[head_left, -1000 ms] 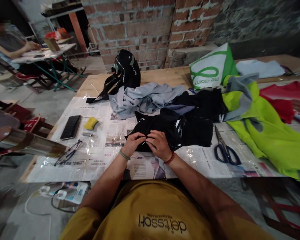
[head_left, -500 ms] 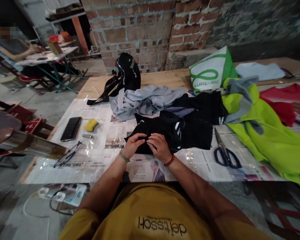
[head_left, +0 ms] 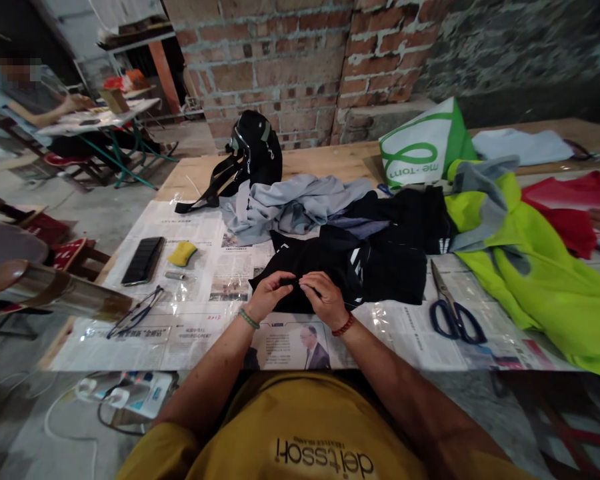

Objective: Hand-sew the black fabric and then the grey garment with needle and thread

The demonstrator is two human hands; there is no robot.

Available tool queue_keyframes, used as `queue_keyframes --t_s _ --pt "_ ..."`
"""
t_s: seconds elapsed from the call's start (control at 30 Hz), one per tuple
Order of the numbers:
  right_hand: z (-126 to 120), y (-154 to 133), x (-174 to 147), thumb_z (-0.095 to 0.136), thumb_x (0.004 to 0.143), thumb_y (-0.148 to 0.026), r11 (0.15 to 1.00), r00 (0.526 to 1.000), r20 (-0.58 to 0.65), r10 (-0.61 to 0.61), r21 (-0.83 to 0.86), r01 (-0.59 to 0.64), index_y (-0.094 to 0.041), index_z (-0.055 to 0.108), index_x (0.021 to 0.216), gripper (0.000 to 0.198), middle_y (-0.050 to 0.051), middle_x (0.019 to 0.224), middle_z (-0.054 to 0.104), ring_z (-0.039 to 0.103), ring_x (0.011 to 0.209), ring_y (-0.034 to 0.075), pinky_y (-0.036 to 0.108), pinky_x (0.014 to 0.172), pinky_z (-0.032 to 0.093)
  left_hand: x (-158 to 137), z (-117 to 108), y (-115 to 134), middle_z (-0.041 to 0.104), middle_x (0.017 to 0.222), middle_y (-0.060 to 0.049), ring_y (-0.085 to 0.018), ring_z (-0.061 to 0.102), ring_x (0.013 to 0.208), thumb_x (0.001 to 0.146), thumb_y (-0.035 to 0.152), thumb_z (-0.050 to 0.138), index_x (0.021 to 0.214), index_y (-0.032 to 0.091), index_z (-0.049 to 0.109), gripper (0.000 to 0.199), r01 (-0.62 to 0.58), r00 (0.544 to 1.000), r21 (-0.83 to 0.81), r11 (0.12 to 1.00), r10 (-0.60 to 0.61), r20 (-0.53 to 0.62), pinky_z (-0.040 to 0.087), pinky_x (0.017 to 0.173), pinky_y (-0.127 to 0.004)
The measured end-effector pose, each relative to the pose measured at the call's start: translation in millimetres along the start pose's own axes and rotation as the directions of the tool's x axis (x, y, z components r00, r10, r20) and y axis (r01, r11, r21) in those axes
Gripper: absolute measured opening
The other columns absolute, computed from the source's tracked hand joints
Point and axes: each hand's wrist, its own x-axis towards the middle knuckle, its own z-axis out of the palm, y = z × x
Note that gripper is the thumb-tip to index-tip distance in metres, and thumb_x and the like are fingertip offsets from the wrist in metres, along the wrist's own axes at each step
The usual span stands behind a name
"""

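Running roughly parallel to the front edge of the tabletop (head_left: pixel 330 157), the long axis of the black garment (head_left: pixel 393 270) crosses in front of both hands, near the middle of that edge. Most of the cloth spreads from the grip toward the right edge, so the right hand (head_left: pixel 325 299) is nearer its bulk, while the left hand (head_left: pixel 269 295) sits by the narrower end, where a corner pokes out toward the left edge. Thumb and forefinger of the left hand pinch what looks like a small fold of the dark cloth. The right hand's fingertips are drawn in close beside it, almost meeting the left's (whether they hold anything thin, I cannot tell; black on black hides it). Beyond the grip, toward the back edge, lies the crumpled grey cloth (head_left: pixel 293 203). Scissors (head_left: pixel 451 310) rest apart from the garment, near the front edge and to the right, handles toward the person, so the right hand is the nearer one to them.
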Motion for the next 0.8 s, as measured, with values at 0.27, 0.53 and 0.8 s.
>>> queue_keyframes --t_s 0.27,0.53,0.8 --pt "-4 -3 2 0.052 0.088 -0.034 0.906 0.913 -0.049 0.405 0.159 -0.393 -0.02 0.065 0.086 0.019 0.002 0.084 0.069 0.064 0.08 0.015 0.027 0.078 0.049 0 2 0 0.054 0.059 0.003 -0.008 0.042 0.055 0.065 0.035 0.07 0.071 0.015 0.067 0.021 -0.005 0.988 0.159 0.987 0.029 -0.152 0.032 0.053 -0.022" --pt "0 -1 4 0.063 0.077 -0.031 0.786 0.852 0.017 0.523 0.377 -0.49 -0.02 0.062 0.077 0.011 0.0 0.073 0.067 0.061 0.071 0.013 0.027 0.071 0.047 -1 8 2 0.047 0.053 0.005 -0.006 0.035 0.051 0.066 0.037 0.069 0.073 0.014 0.066 0.023 0.05 0.999 0.119 0.992 -0.051 0.0 0.027 0.049 -0.021" --pt "-6 16 15 0.072 0.069 -0.03 0.493 0.738 -0.02 0.674 0.757 -0.43 -0.02 0.054 0.073 0.02 -0.004 0.063 0.061 0.059 0.063 0.01 0.026 0.07 0.048 1 4 -3 0.046 0.053 0.006 -0.005 0.034 0.05 0.06 0.038 0.075 0.068 0.014 0.064 0.028 0.13 0.991 -0.028 0.991 -0.131 -0.032 0.024 0.049 -0.02"
